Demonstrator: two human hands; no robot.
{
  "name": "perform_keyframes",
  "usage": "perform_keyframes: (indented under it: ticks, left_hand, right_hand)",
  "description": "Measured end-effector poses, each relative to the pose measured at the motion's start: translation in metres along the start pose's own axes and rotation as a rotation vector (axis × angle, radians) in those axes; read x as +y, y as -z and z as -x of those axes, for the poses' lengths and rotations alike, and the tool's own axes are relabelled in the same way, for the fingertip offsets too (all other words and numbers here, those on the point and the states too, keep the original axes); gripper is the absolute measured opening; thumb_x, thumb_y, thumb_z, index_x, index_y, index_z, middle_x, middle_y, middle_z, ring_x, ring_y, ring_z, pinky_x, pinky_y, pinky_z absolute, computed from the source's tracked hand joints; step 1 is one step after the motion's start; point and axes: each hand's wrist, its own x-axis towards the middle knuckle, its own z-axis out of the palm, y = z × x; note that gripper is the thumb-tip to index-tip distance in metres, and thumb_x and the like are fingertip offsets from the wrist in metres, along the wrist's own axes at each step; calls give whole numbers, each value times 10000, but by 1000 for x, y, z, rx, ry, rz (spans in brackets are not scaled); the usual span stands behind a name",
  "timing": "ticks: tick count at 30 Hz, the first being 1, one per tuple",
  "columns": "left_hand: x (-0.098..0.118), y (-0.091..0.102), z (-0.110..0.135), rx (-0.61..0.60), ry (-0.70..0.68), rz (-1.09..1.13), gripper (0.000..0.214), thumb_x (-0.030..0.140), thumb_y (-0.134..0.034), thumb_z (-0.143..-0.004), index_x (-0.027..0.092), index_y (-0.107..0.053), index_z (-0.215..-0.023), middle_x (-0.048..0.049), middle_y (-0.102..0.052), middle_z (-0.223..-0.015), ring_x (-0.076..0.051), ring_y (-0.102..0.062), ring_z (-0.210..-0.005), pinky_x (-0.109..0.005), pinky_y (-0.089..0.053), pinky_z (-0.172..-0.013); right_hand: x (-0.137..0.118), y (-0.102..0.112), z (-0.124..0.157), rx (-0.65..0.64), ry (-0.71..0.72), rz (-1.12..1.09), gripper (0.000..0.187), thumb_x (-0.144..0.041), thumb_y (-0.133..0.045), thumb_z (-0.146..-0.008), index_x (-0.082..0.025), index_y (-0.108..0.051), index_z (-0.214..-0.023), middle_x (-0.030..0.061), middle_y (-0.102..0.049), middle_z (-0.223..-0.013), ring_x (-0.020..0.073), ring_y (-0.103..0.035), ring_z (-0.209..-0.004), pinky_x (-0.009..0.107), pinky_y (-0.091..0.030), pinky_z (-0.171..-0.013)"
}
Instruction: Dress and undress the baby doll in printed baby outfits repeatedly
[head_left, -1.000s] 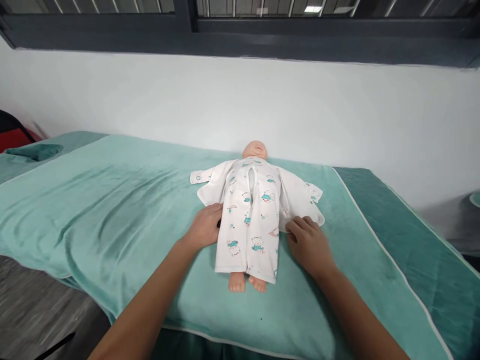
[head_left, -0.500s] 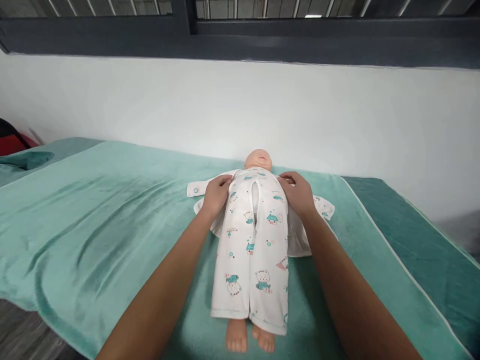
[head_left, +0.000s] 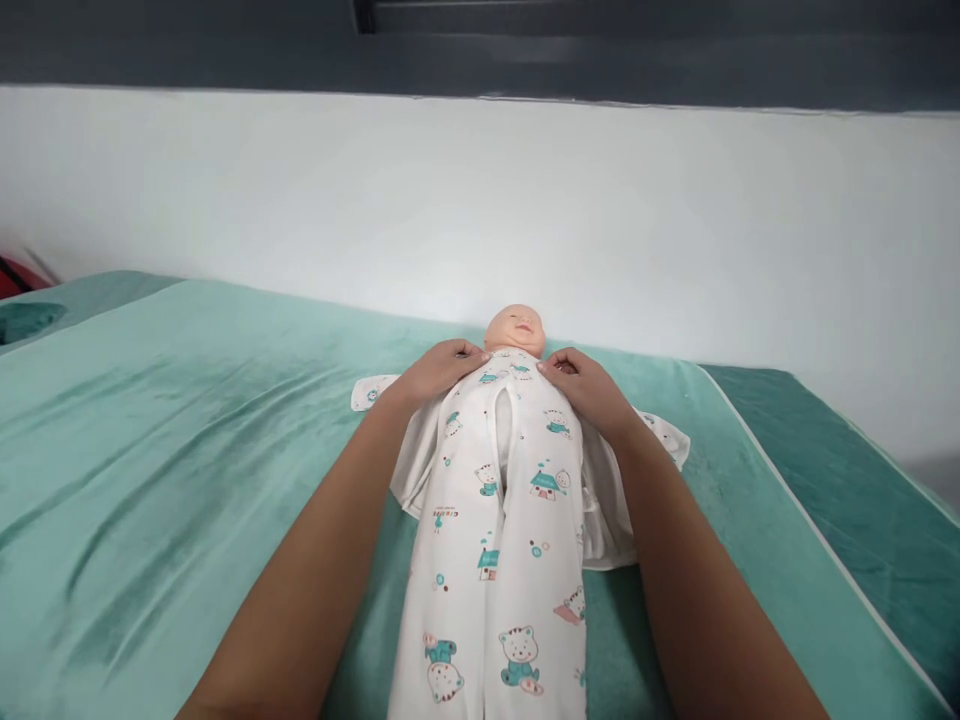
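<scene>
Leaning both arms forward, you have your hands on either side of the white cotton baby trousers (head_left: 532, 520), printed with teal-and-pink bear-like figures and little houses. These trousers lie lengthwise down the middle of the bed, their upper edge just below the chin of the pale pink, smooth-headed baby doll (head_left: 515, 330), and their legs run toward you and out at the bottom of the view. An oval opening shows where the two legs meet.

Your left hand (head_left: 448, 368) is at the upper left corner of the trousers, its fingertips on the fabric near the doll's neck. Your right hand (head_left: 586, 388) is at the opposite upper corner, fingers bent and thumb against the edge. The two hands are apart from each other, with the trousers' upper part between them; you cannot tell from this angle whether either is pinched tight on the cloth.

Beneath the trousers, a white long-sleeved cloth top (head_left: 609, 520) spreads out to both sides, its printed cuffs showing beyond your forearms. Under everything lies a soft, light teal blanket (head_left: 247, 440), wrinkled on your left, with a darker green cover (head_left: 840, 450) to your right. Behind the doll's head rises a plain white wall (head_left: 375, 200).
</scene>
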Motion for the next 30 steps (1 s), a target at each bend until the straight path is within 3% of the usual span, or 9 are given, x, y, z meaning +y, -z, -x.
perform_keyframes:
  ticks: [3,5,9,13,16,18,21,24,30]
  left_hand:
    - [2,7,-1,-103,-21,16,270,486,-663,-773,221,-645,-818,-32,-703,-995,-182,-578,-792,-297,-400,-678]
    - [2,7,-3,-104,-71,75,223,432,-668,-768,220,-600,-781,-27,-677,-955,-171,-555,-776,-289,-383,-658]
    - [-5,-3,-12,20,-105,185,176,352,-640,-798,221,-528,-764,6,-575,-758,-143,-485,-676,-293,-370,-652]
    - [-15,-15,-23,211,-109,102,155,308,-622,-811,216,-511,-754,31,-540,-672,-137,-480,-637,-303,-396,-679]
    - [-16,-21,-22,249,-170,87,81,275,-610,-816,204,-604,-856,-6,-682,-848,-165,-609,-802,-324,-467,-809]
    - [-15,-23,-16,219,-222,128,185,248,-570,-839,199,-680,-978,-39,-735,-1045,-185,-655,-991,-333,-478,-940]
    - [-13,-25,-3,194,-235,117,313,228,-499,-881,212,-746,-1072,-49,-723,-1218,-203,-630,-1178,-345,-445,-1067]
    - [-18,-23,12,186,-270,24,368,209,-464,-898,249,-761,-1113,-40,-699,-1280,-211,-616,-1217,-369,-438,-1101]
    - [-42,-18,50,223,-413,-324,515,159,-481,-888,254,-595,-1381,-58,-527,-1508,-236,-447,-1407,-448,-315,-1218]
  right_hand:
    - [1,4,-7,-82,33,19,295,-499,-656,-812,-211,-591,-813,-14,-577,-823,157,-489,-756,307,-376,-711]
    - [4,5,-12,-104,71,22,281,-484,-656,-803,-211,-589,-805,-6,-598,-846,165,-502,-775,311,-385,-724]
    - [12,-3,-20,42,74,43,248,-454,-613,-811,-220,-552,-754,-14,-579,-742,175,-500,-739,320,-400,-731]
    - [15,-14,-25,189,41,128,191,-391,-590,-808,-227,-533,-728,8,-630,-770,197,-548,-773,352,-429,-787]
    - [15,-18,-24,202,57,106,142,-363,-600,-804,-222,-589,-813,24,-687,-894,197,-586,-809,366,-449,-826]
    - [14,-19,-19,189,126,71,179,-347,-577,-825,-222,-657,-924,40,-708,-1019,205,-611,-891,379,-456,-882]
    - [13,-17,-7,142,212,82,283,-325,-493,-882,-238,-721,-1027,56,-705,-1157,225,-610,-1078,407,-431,-989]
    - [13,-18,8,118,211,72,336,-324,-462,-900,-252,-725,-1095,54,-693,-1232,236,-584,-1186,428,-409,-1050]
    - [22,-31,43,378,39,-216,329,-315,-512,-829,-200,-677,-1089,103,-720,-1164,235,-650,-1076,398,-510,-937]
